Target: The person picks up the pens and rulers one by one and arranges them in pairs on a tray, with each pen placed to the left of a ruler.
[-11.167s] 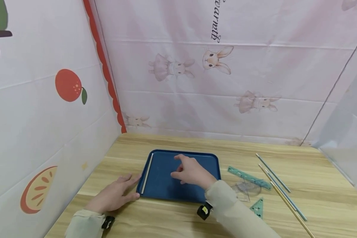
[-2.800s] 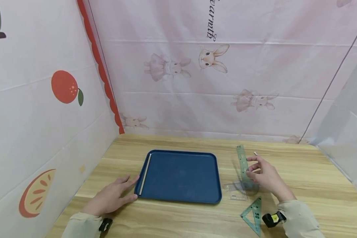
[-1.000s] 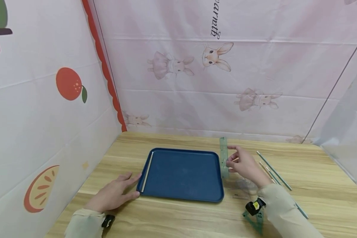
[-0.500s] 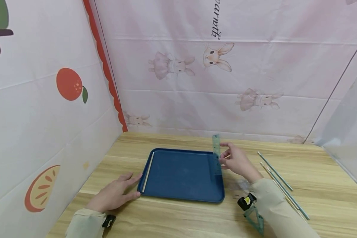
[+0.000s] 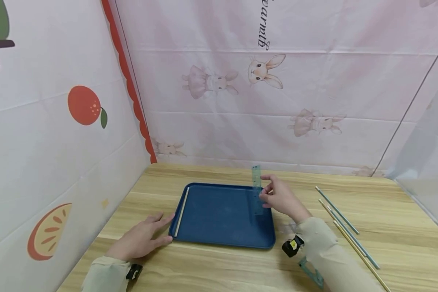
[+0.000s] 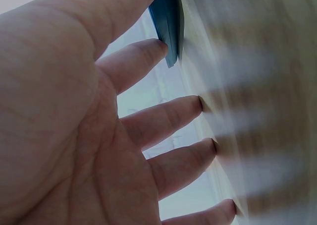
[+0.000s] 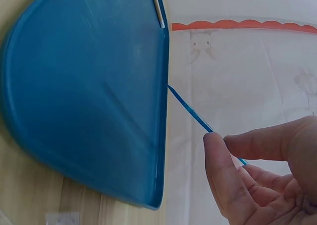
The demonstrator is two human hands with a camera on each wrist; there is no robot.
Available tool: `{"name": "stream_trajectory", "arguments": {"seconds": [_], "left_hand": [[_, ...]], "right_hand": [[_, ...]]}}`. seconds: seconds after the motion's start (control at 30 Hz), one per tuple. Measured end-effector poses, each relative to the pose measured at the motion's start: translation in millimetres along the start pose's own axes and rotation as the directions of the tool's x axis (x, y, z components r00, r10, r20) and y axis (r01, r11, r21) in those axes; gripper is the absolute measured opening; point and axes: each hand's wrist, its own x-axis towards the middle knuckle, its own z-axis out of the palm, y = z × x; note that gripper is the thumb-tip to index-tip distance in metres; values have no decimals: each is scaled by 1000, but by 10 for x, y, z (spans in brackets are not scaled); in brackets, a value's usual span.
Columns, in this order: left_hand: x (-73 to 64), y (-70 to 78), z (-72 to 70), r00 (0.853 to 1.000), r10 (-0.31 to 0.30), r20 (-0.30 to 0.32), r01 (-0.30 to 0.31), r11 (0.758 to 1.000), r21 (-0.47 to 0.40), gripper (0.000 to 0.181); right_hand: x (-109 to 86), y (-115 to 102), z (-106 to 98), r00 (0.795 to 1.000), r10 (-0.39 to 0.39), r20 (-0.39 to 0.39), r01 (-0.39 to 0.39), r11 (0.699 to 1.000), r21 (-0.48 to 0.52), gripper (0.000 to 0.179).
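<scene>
My right hand (image 5: 281, 198) pinches a translucent green ruler (image 5: 256, 178) between thumb and fingers, above the right part of a blue tray (image 5: 219, 221). In the right wrist view the ruler (image 7: 190, 110) appears nearly edge-on, apart from the tray floor, where a dark streak like its shadow falls. Along the tray's left side lies a thin pale stick (image 5: 182, 211) with a white tip. My left hand (image 5: 140, 239) rests on the table with fingers spread, thumb and index finger touching the tray's left edge. The left wrist view shows those fingers extended beside the tray edge (image 6: 169, 29).
Right of the tray lie several thin sticks, among them a blue one (image 5: 337, 210) and a yellow one (image 5: 363, 257). A green set square (image 5: 311, 273) is partly behind the right sleeve. Clear plastic pieces (image 5: 287, 228) are mostly hidden by the right wrist. Printed cloth walls surround the table.
My right hand has carried the ruler leftward from beside the sticks to above the tray. Earlier the ruler lay on the table. The left hand has stayed at the tray's edge.
</scene>
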Motion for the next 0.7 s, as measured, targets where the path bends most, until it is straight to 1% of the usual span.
{"name": "stream_trajectory", "arguments": {"seconds": [0.2,0.43,0.7], "left_hand": [[-5,-7,-7,1000,0,-5,0,1000,2,76],[3,-18,-9,1000,1,-2,-1,1000,3,77],[20,-27,7,1000,-1,-6,1,1000,16,77]], "right_hand": [[57,-48,83,1000,-9,7,9,1000,11,61],[113,-83,183,1000,-25,2,25,1000,2,61],[160,-140,307,999,-42,19,42,999,12,61]]}}
